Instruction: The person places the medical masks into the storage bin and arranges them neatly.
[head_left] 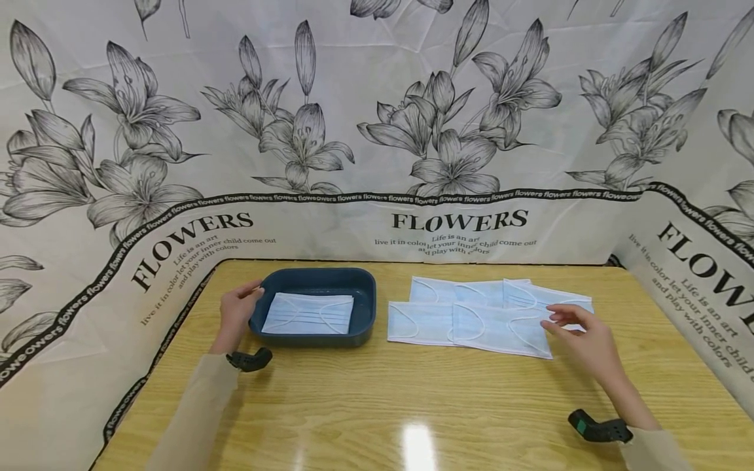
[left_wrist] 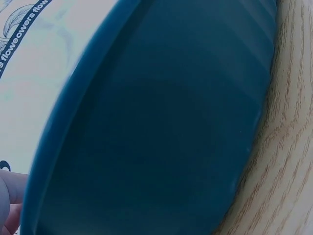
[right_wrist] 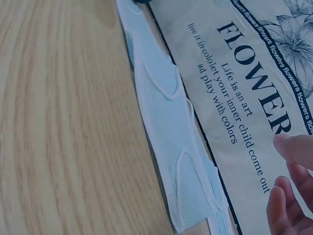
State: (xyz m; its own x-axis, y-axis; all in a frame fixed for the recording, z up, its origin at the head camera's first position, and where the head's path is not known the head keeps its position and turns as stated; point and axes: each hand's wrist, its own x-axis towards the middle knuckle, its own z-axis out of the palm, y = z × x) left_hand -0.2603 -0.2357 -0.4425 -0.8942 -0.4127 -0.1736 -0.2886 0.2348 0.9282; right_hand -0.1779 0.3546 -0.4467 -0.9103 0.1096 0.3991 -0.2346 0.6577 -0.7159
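The work looks partway along: 1 light blue, pleated disposable mask with white ear loops point(head_left: 307, 314) lies flat inside a dark blue, rounded rectangular tray point(head_left: 318, 341), which looks like plastic. Whether more masks lie beneath it, I cannot tell. Outside the tray, at least 4 similar masks lie overlapping on the yellowish wood-grain table point(head_left: 330, 405), in 2 rough rows, and these appear to be what is left. The front row has a front left mask point(head_left: 421, 324) and a front right mask point(head_left: 501, 327); behind them are a back left mask point(head_left: 442, 291) and a back right mask point(head_left: 559, 297).

The right hand point(head_left: 589, 341) is at the right end of the loose masks, its fingertips just beside the edge of the front right mask. Its thumb and fingers are bent but parted, with nothing between them; whether they touch the mask, I cannot tell. The left hand point(head_left: 237, 307) grips the tray's left end, fingers bent at the rim, with the mask inside just to their right.
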